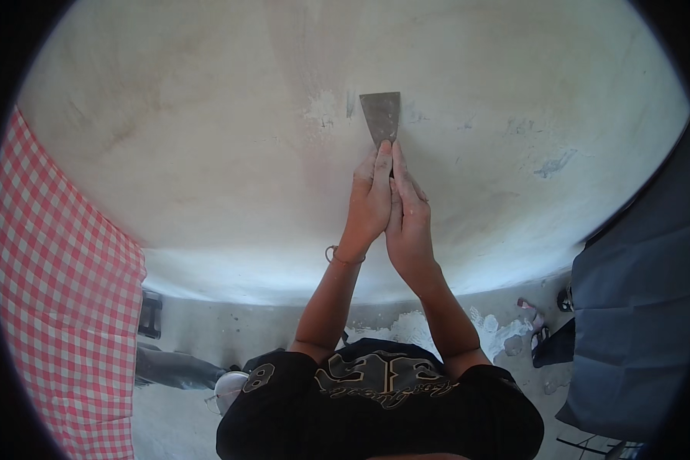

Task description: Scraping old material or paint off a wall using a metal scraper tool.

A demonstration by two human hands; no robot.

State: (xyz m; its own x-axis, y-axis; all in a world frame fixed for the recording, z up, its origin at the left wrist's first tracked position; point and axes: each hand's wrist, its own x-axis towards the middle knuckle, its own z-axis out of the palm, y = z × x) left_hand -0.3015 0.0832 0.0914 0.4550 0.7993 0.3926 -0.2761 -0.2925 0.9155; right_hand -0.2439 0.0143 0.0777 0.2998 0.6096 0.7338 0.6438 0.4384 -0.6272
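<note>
Both my hands are raised in front of a pale plastered wall (218,172), wrapped together around a putty knife (382,112). Its flat metal blade points up and widens toward the top edge. Whether the blade touches the wall cannot be told. My left hand (374,192) has its thumb laid along the base of the blade. Pressed against it from the right, my right hand (412,210) stretches its fingers up toward the blade. The handle is almost wholly hidden between the palms. White dust coats the fingers. Rough grey marks (555,165) and scraped patches (322,109) show on the wall near the blade.
A red-and-white checked cloth (69,299) hangs at the left, and a grey cloth (632,345) covers something at the right. Below, a white bucket (230,390) stands on the floor (195,322). White residue (497,333) is spread near the wall's foot.
</note>
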